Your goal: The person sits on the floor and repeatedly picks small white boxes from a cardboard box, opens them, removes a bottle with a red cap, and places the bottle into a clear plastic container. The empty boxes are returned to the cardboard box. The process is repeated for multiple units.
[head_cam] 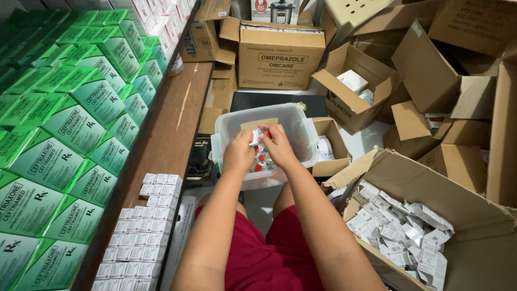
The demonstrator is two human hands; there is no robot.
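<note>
Green and white cartons (64, 134) fill the far left, stacked in tilted rows on shelving. Just to their right runs a brown wooden shelf board (172, 118), and on its near end lie rows of small white boxes (140, 237), packed side by side.

Past the shelf, in the middle, a clear plastic tub (307, 134) sits in front of the person's knees, which are covered by dark red shorts (258, 258). Small vials with red caps (260, 159) lie on the tub's bottom. Both hands meet over the tub's open top. The left hand (238, 152) is curled, its fingers closed on one end of a small white and red item (256, 137). The right hand (278, 144) touches the left and pinches the same item from the other side. What the item is exactly cannot be told, since the fingers cover most of it.

Behind the tub stands a closed brown cardboard box (280, 56) with a printed label. Right of the tub a small open carton (331, 145) stands just beside it. Further right, open and empty cardboard boxes (431, 75) are piled loosely against one another. At the near right, a large open cardboard box (479, 226) holds a loose heap of flattened white packets (404, 231).
</note>
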